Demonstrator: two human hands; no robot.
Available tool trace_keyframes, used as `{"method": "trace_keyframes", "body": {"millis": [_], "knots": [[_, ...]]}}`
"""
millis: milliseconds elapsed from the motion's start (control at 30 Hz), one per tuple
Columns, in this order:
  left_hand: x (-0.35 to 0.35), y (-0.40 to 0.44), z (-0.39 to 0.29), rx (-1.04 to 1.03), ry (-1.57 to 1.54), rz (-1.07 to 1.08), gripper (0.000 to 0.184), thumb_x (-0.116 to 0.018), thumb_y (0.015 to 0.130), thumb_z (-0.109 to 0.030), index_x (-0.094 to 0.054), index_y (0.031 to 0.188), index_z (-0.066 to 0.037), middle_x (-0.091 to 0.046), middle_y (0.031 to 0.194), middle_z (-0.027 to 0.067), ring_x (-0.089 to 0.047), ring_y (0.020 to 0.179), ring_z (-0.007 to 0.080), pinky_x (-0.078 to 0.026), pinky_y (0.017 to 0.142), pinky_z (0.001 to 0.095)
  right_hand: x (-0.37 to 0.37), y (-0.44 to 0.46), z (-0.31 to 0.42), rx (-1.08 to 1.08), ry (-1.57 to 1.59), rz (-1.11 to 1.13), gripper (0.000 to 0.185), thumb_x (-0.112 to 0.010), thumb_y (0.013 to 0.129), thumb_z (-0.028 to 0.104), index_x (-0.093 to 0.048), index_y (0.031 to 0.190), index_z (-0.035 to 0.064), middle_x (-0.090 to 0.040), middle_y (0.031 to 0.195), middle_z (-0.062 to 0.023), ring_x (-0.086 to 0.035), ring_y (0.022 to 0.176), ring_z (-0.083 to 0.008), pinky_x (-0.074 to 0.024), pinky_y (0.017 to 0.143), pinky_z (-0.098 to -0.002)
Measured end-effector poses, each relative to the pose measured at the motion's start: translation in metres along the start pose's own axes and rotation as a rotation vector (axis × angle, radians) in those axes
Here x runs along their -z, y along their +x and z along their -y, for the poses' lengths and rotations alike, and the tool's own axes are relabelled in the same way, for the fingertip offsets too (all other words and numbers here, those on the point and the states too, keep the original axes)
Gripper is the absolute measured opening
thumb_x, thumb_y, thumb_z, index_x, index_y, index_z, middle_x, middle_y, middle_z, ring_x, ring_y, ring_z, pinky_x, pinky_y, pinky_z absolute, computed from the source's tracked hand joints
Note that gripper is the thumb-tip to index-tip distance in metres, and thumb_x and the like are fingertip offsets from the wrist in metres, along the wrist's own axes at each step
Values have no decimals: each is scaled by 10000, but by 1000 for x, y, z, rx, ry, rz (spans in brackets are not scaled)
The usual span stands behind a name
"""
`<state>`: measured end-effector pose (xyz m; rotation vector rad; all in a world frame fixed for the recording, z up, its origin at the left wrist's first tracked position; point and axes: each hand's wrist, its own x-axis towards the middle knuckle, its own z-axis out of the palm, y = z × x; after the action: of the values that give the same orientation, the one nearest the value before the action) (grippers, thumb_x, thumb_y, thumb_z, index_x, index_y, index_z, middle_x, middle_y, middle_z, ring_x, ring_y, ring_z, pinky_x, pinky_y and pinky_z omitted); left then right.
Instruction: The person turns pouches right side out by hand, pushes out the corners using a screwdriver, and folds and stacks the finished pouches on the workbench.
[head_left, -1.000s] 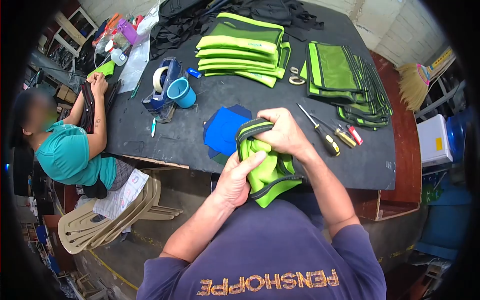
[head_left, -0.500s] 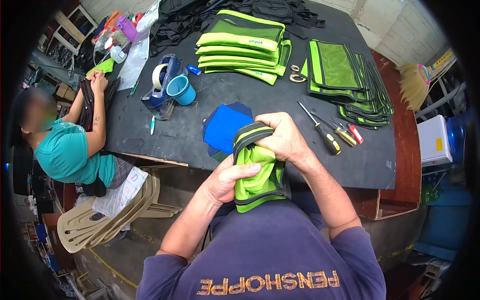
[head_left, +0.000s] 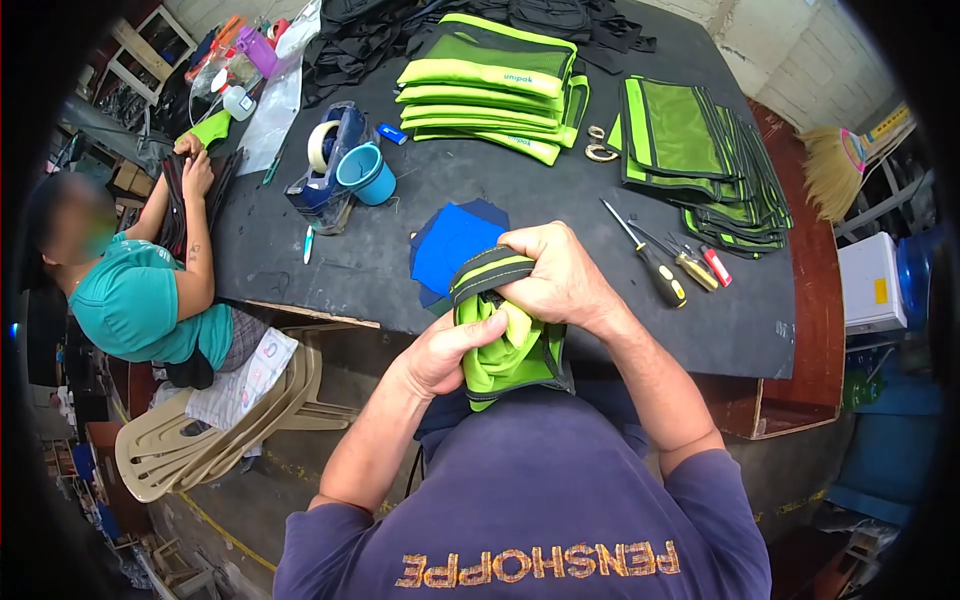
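Note:
Between my hands, just off the table's front edge, is a lime-green fabric pouch with black trim. My left hand grips its left side, with the thumb lying across the green cloth. My right hand is closed around the upper part, where a black band with a green stripe curves over. The fingers of both hands are partly hidden by the cloth. Right behind the pouch, blue fabric pieces lie on the black tabletop.
Stacked green pouches and flat mesh pieces lie at the back. Screwdrivers and scissors are to the right. Left stand a tape dispenser and blue cup. A co-worker sits at the left edge, handling dark material.
The black band has shifted slightly left and bends over further, and the green cloth is more bunched. My left hand has moved a little to the left. Both hands keep their grip.

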<state>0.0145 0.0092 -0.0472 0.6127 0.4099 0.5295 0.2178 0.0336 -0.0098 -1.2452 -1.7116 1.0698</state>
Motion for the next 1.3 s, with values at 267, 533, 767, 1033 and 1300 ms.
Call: {"method": "trace_keyframes", "body": {"millis": [267,533,767,1033,1300], "knots": [[1,2,-15,-241,-4,-170,585,-665,1053,-352,-489,1503,-24,-628,1410,111,-619,1296,240,-503,1103,423,2,-1,-1,148,88,-185,352,-782,890,206,-702,1155,-12,-753,956,-80,-655,819,-102,-552,747,-300],[57,-42,-14,-785,390,-59,788,-865,883,-191,-473,1542,-7,-595,1485,161,-573,1372,293,-458,1159,448,30,-35,-31,-419,111,-84,633,-793,910,298,-571,1441,34,-686,1313,-148,-720,1036,-178,-568,894,-338],[35,-27,-14,-780,403,449,988,-938,782,-184,-402,1591,-2,-516,1558,200,-524,1417,289,-403,1192,455,10,-60,-32,172,1332,114,689,-667,965,132,-390,1585,12,-585,1470,-113,-619,1272,-210,-527,1036,-346],[-30,-9,-22,-748,724,-280,1039,-934,741,-188,-382,1604,-13,-565,1484,189,-551,1380,332,-399,1185,448,33,-45,6,75,625,-424,802,-675,884,74,-328,1604,0,-465,1529,-153,-460,1422,-226,-398,1180,-384],[-35,30,-59,-976,1516,-627,642,-857,715,-97,-605,1299,-10,-670,1182,216,-648,1096,412,-510,945,459,27,-61,37,284,-263,-197,772,-621,820,-26,-417,1564,7,-399,1565,-227,-457,1429,-309,-369,1190,-432]]}}
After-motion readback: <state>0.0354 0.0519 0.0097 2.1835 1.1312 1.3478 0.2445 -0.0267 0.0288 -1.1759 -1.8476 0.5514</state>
